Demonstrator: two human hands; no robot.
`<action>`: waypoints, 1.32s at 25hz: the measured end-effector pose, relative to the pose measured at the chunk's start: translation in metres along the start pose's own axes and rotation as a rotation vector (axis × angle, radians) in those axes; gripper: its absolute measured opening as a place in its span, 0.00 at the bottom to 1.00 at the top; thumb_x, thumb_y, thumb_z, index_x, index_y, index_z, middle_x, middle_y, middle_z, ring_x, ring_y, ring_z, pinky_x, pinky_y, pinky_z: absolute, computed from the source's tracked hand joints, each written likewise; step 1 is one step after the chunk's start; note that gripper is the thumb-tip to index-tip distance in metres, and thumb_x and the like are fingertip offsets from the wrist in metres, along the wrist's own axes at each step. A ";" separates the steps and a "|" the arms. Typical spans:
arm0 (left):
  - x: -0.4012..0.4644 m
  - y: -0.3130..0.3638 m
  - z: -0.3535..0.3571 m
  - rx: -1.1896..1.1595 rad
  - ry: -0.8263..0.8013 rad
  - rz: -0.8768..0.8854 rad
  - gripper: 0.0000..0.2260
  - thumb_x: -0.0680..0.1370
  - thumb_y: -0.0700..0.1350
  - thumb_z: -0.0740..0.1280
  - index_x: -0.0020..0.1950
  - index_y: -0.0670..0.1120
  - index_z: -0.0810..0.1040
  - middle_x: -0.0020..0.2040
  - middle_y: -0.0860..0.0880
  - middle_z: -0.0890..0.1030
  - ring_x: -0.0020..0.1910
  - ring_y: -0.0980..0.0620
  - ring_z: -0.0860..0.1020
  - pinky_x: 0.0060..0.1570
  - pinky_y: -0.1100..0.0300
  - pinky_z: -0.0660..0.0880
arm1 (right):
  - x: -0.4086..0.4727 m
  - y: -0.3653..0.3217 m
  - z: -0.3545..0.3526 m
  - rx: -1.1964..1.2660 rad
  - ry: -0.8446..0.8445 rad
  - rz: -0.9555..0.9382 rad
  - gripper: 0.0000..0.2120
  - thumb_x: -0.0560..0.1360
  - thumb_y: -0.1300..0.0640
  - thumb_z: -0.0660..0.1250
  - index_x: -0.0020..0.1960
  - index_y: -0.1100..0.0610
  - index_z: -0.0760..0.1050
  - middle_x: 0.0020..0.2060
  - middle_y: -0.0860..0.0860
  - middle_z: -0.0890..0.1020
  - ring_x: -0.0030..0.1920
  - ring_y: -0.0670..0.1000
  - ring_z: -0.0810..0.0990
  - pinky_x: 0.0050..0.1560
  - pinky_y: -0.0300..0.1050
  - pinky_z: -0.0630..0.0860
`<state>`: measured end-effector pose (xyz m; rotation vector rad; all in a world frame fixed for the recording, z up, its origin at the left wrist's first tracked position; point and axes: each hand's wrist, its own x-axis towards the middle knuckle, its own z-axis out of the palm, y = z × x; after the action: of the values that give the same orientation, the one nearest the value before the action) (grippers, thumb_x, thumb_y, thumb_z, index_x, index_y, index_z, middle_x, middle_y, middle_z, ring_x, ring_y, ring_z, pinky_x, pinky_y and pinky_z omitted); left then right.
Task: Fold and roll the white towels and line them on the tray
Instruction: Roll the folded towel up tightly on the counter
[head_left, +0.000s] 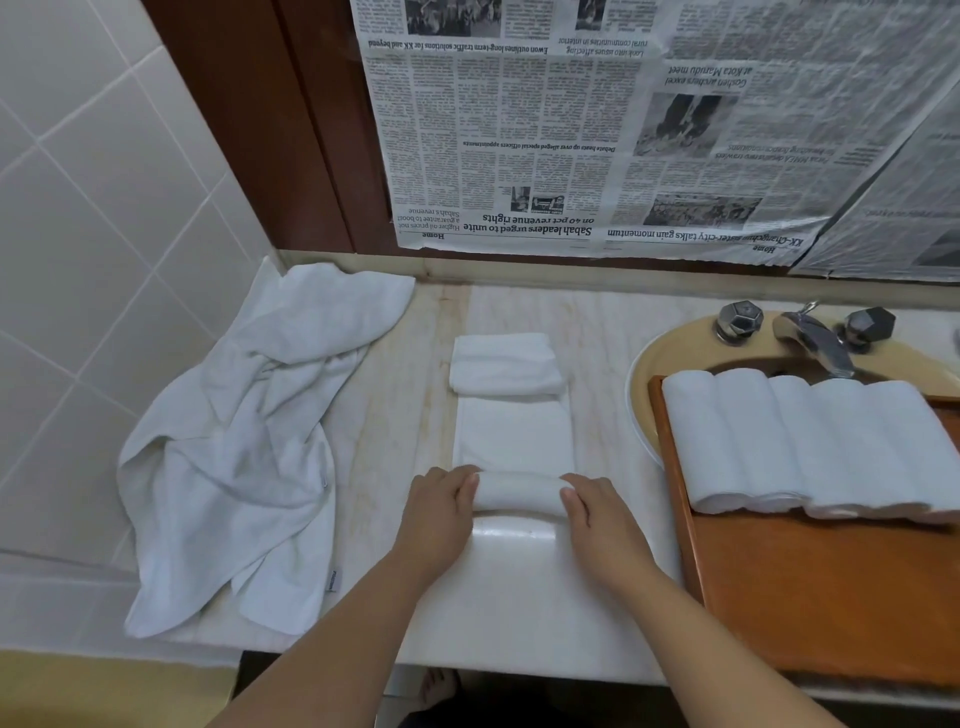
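Hands are both on the same towel (514, 447), a long folded strip lying flat on the table (597, 332). Left hand (441, 506) and right hand (592, 512) sit at either end of its rolled near end, fingers curled onto the roll. A folded towel (506, 364) sits touching the strip's far end. Off to the right, the wooden tray (831, 597) over the sink (675, 343) holds a row of rolled towels (810, 447) side by side. A crumpled pile of towels (249, 441) lies on the left.
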<state>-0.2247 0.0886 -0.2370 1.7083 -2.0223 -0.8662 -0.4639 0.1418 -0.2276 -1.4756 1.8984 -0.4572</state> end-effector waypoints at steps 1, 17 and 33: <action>0.003 0.004 0.001 -0.027 0.020 -0.054 0.13 0.87 0.52 0.55 0.61 0.54 0.79 0.46 0.53 0.76 0.51 0.47 0.72 0.54 0.55 0.66 | 0.007 -0.003 -0.004 0.033 -0.019 0.039 0.11 0.85 0.43 0.53 0.62 0.40 0.72 0.55 0.44 0.75 0.59 0.47 0.76 0.53 0.45 0.72; -0.013 -0.013 0.003 0.161 0.130 0.208 0.21 0.84 0.57 0.60 0.70 0.48 0.79 0.65 0.52 0.78 0.57 0.50 0.76 0.58 0.56 0.77 | -0.017 0.003 0.009 -0.059 0.203 -0.150 0.17 0.84 0.52 0.63 0.72 0.51 0.75 0.71 0.45 0.74 0.69 0.46 0.72 0.62 0.37 0.67; 0.000 -0.003 0.007 0.192 0.330 0.203 0.13 0.83 0.52 0.65 0.59 0.46 0.85 0.57 0.48 0.80 0.55 0.47 0.73 0.51 0.55 0.77 | -0.007 -0.010 0.010 -0.023 0.374 -0.159 0.08 0.82 0.54 0.69 0.59 0.53 0.83 0.60 0.43 0.78 0.60 0.49 0.79 0.56 0.33 0.70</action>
<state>-0.2272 0.0900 -0.2441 1.5806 -2.0518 -0.3086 -0.4488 0.1463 -0.2265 -1.6528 2.0801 -0.8369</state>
